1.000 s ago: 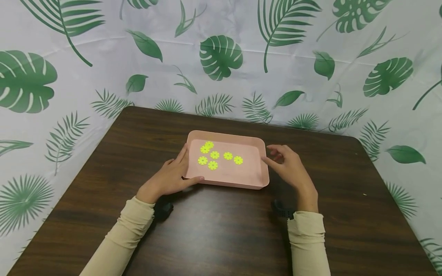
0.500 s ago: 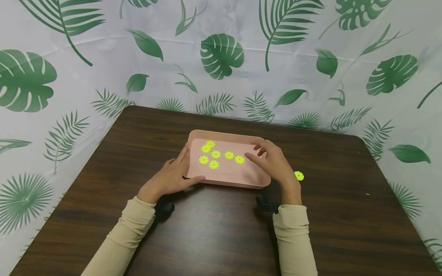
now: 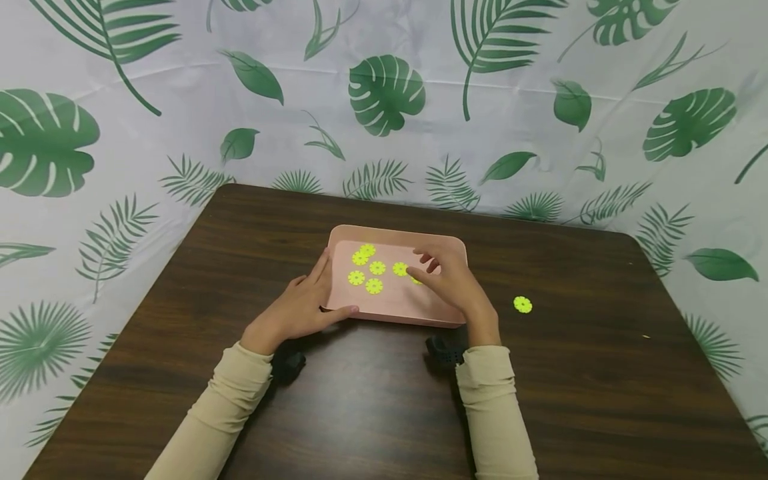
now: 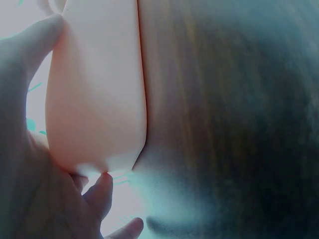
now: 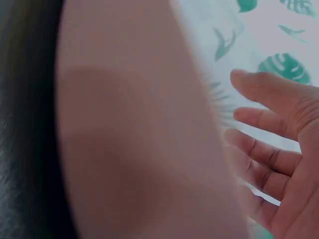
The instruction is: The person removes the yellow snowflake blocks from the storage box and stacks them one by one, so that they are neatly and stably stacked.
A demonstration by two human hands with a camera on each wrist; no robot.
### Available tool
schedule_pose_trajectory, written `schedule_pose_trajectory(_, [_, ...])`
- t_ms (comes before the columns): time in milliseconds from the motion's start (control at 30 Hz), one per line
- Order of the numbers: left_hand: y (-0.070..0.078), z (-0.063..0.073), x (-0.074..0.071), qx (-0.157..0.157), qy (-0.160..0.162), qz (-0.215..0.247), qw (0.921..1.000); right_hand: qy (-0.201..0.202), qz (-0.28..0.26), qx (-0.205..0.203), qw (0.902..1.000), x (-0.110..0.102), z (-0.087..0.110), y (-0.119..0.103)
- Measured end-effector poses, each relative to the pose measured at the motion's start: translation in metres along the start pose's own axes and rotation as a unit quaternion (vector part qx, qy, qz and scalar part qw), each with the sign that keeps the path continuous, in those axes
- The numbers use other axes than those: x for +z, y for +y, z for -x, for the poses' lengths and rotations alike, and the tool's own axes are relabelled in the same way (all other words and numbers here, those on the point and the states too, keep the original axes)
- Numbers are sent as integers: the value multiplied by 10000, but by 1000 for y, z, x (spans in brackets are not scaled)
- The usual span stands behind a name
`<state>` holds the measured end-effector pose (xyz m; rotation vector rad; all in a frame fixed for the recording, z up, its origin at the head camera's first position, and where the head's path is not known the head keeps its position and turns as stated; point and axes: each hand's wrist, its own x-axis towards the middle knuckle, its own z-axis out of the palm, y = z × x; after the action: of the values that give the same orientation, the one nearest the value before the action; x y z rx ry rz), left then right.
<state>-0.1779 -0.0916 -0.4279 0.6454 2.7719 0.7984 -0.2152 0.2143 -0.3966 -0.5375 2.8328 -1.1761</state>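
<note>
A pink tray [image 3: 402, 317] sits on the dark wooden table, holding several flat yellow-green notched discs [image 3: 375, 286]. My left hand [image 3: 297, 310] holds its near left corner, thumb at the front rim and fingers along the left side; the left wrist view shows the thumb [image 4: 37, 42] at the tray's rim. My right hand [image 3: 453, 277] hovers over the tray's right half, fingers apart and loosely bent, nothing between them. Its fingertips are close to one disc [image 3: 400, 269]; another is partly hidden beneath. In the right wrist view the tray's wall [image 5: 129, 114] covers much of the picture.
A single yellow-green disc [image 3: 523, 305] lies on the table [image 3: 576, 373] right of the tray. A leaf-patterned cloth [image 3: 384, 153] hangs behind and at both sides. Each wrist carries a black device [image 3: 444, 350].
My right hand has moved left from beside the tray's right edge to over the discs. A disc has come into view on the table at right. My left hand stays on the tray.
</note>
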Motion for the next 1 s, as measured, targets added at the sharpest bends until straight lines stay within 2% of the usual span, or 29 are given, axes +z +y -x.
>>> schedule_pose_trajectory(300, [2, 1, -3, 55, 16, 17, 10000, -82, 393, 412, 9983, 9, -5, 18])
schedule_pose_trajectory(600, [2, 1, -2, -4, -9, 71, 10000, -75, 682, 127, 9976, 16, -8, 25])
schedule_pose_trajectory(833, [2, 0, -2, -39, -63, 9, 10000, -168, 597, 647, 9960, 15, -7, 23])
schedule_pose_trajectory(1000, [2, 1, -2, -45, -67, 18, 10000, -263, 463, 858, 9949, 16, -5, 20])
